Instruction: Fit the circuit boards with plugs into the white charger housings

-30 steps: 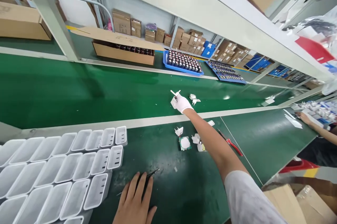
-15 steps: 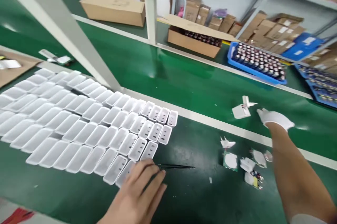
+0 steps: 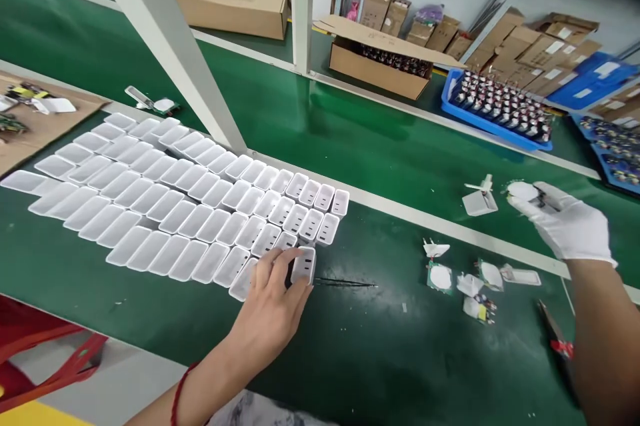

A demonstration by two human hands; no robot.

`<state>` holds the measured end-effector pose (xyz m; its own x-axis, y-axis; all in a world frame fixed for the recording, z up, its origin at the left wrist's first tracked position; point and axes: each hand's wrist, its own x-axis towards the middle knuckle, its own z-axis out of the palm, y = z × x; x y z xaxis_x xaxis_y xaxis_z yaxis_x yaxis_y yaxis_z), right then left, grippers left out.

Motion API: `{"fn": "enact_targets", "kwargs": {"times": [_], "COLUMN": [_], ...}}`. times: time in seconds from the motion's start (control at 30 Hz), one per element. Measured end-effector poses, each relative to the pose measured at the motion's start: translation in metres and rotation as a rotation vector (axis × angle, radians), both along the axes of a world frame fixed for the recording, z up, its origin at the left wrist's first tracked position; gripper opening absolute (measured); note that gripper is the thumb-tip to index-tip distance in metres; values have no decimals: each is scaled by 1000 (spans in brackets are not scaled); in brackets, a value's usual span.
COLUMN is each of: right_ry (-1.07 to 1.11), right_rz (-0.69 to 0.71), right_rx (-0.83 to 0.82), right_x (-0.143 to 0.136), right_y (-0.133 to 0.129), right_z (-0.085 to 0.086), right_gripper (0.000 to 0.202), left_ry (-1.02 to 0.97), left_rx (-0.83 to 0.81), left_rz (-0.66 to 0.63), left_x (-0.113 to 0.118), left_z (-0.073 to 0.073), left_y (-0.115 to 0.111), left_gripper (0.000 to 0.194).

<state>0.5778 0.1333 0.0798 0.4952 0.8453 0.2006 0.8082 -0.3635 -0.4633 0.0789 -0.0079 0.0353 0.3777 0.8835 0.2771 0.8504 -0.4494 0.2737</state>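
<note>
My bare left hand (image 3: 273,293) grips a white plastic case (image 3: 305,266) with slots in its floor, at the right end of the front rows. Rows of similar open white cases (image 3: 173,213) stretch away to the left. Just right of that hand, thin black tweezers (image 3: 347,283) lie on the dark green table. My right hand (image 3: 570,219), in a white glove, is closed on a small circuit board with a round white pad (image 3: 523,191), held over the green strip. Near it lies a white case with a plug part (image 3: 480,199); fingers partly hide the board.
Several circuit boards and white parts (image 3: 440,276) lie right of centre, with red-handled pliers (image 3: 557,336) nearby. A slanted white post (image 3: 170,46) rises behind the cases. Farther back are a blue tray of parts (image 3: 500,109), an open carton (image 3: 380,69) and shelves.
My left hand has closed on a slotted case at the row's end. The right hand, stretched out before, now holds a circuit board. The view has shifted, showing pliers and a red stool.
</note>
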Motion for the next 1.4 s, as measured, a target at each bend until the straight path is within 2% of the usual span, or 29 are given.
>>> {"fn": "enact_targets", "kwargs": {"times": [0.03,0.1,0.2,0.27,0.37,0.43,0.5,0.57,0.63,0.67,0.77,0.83,0.93,1.03,1.2,1.4], "right_ry": [127,196,313,476,681,722,703,635,483,383,116,19,-95,-164,-220,-342], "right_rz": [-41,-48,79,214,500,668,760,795,852,900,1063,1122,1105,1078,1076,1046], "right_rx": [47,93,322,385,202,63,12,29,90,134,237,270,307,272,134,47], "right_x": [-19,-58,-107,-134,-172,-197,-218,-233,-240,-242,-242,-243,-246,-250,-252,-252], "right_y": [-12,-36,-68,-87,-113,-128,-139,-145,-145,-144,-139,-139,-142,-146,-148,-151], "right_z": [7,18,27,30,29,24,18,12,8,7,8,10,14,17,21,25], "right_gripper": [50,68,76,70,57,60,66,64,59,59,69,76,76,64,35,25], "left_ry": [-53,-167,-387,-585,-910,-1063,-1130,-1147,-1150,-1141,-1055,-962,-870,-866,-907,-862], "left_rx": [-26,-100,-267,-399,-565,-626,-637,-623,-597,-579,-535,-535,-484,-447,-556,-561], "left_rz": [-38,-118,-198,-206,-178,-164,-167,-186,-204,-201,-134,-101,-156,-243,-304,-337], "left_x": [0,1,7,13,23,28,33,34,34,33,30,27,24,26,34,39], "left_z": [3,7,6,2,-3,-4,-4,-4,-5,-6,-8,-9,-11,-14,-17,-18], "left_y": [-3,-10,-17,-18,-15,-12,-10,-9,-9,-10,-9,-7,-3,1,3,7], "left_gripper": [9,9,9,8,10,11,14,14,11,16,49,61,58,56,56,58]}}
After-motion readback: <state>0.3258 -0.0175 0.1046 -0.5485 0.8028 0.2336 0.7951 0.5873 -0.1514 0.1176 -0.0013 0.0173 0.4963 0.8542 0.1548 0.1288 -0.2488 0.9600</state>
